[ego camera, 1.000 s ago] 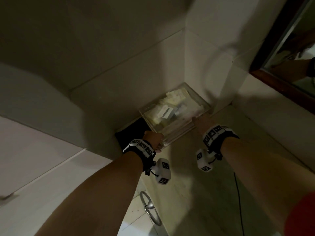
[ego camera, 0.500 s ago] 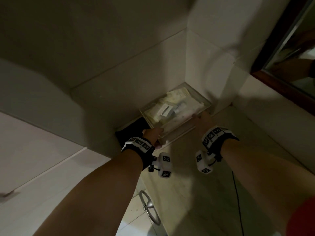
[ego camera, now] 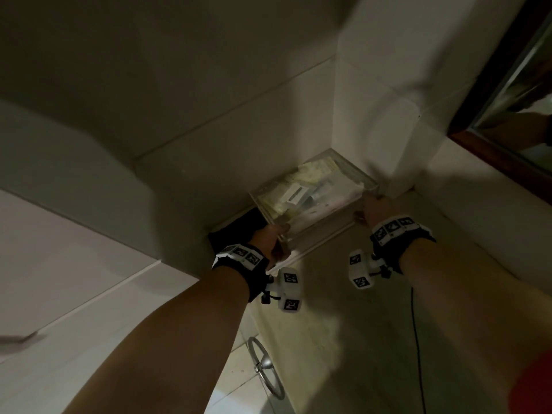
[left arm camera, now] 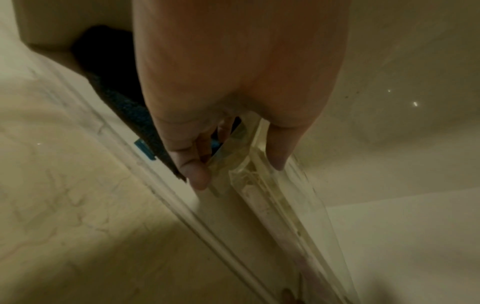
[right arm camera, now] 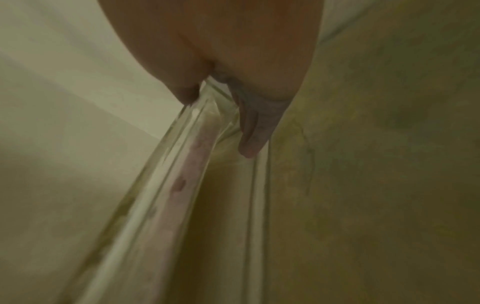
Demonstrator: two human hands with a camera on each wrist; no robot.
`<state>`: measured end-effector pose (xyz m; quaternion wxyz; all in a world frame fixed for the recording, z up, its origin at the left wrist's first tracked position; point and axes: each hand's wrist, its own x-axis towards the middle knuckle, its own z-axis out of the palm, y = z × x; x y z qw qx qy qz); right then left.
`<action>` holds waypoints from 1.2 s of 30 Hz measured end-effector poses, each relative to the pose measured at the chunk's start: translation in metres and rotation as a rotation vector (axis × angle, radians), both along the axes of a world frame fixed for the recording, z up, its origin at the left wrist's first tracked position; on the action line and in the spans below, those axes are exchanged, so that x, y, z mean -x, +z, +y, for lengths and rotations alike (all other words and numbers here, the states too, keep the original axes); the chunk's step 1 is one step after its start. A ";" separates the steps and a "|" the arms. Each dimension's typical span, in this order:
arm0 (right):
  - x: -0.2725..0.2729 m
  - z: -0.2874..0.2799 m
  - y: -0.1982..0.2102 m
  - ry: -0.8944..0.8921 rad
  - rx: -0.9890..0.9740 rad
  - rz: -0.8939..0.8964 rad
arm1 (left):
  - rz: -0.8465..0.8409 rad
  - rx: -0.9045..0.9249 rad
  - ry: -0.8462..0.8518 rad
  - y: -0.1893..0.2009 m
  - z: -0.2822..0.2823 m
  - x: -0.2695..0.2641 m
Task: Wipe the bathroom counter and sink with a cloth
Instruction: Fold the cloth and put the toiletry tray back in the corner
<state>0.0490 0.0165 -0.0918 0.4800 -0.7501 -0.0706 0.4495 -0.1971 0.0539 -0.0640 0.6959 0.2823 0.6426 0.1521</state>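
Observation:
A clear plastic box (ego camera: 313, 189) filled with pale sachets sits in the far corner of the beige counter (ego camera: 343, 339). My left hand (ego camera: 270, 237) grips its near left corner, thumb on top and fingers on the side (left arm camera: 237, 166). At the near right corner my right hand (ego camera: 373, 207) pinches the rim (right arm camera: 218, 119). The box's edge (left arm camera: 259, 185) (right arm camera: 187, 174) runs between the two hands. A dark blue cloth (ego camera: 239, 225) lies bunched left of the box against the wall, with a blue tag (left arm camera: 144, 151) at its edge.
White tiled walls close in behind and to the right of the box. A dark-framed mirror (ego camera: 522, 100) hangs at the upper right. Below the counter's left edge hangs a metal towel ring (ego camera: 265, 366). A thin black cable (ego camera: 416, 339) runs along my right forearm.
Both hands have shifted the clear box slightly right and back toward the corner wall. More of the dark cloth shows beside my left hand.

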 end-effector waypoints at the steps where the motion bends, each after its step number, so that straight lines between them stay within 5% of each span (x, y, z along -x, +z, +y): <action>1: 0.001 0.002 -0.002 -0.070 -0.023 0.045 | 0.004 -0.008 -0.011 0.000 0.000 0.001; 17: -0.038 0.007 -0.055 0.108 -0.004 -0.038 | 0.040 -0.025 -0.004 0.009 -0.012 0.013; 22: 0.007 -0.026 0.010 -0.013 -0.022 0.065 | 0.024 -0.048 -0.053 0.017 -0.026 0.030; 36: 0.039 -0.124 0.067 -0.203 0.077 0.028 | -0.061 -0.077 -0.244 0.068 -0.075 0.078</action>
